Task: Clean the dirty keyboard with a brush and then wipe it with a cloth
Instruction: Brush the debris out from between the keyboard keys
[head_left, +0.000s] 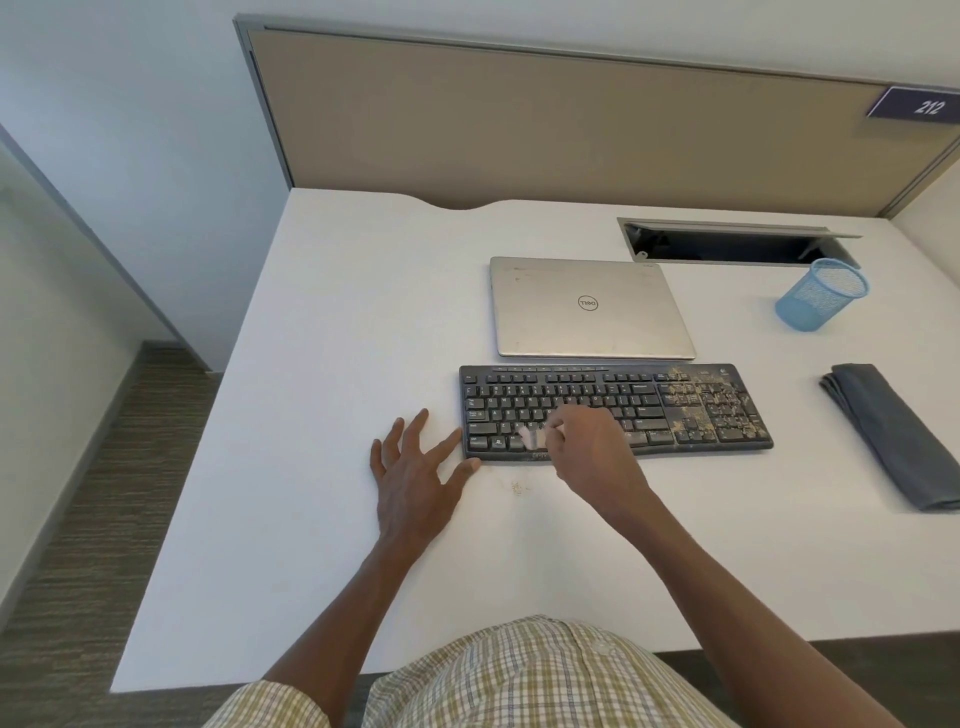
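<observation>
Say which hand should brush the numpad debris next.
Right, probably. The right hand already grips the brush over the keyboard, on the same side as the crumb-covered numpad. The left hand lies open on the desk, fingertips touching the keyboard's left end, seemingly steadying it.

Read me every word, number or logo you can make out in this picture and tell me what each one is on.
"212": white digits on the dark sign at the partition's top right corner.
"DELL": round logo, seen upside down, on the closed laptop's lid.
Keyboard: key legends too small and blurred to read; a small logo at its top right corner is not legible.
Nothing else bears text.
</observation>
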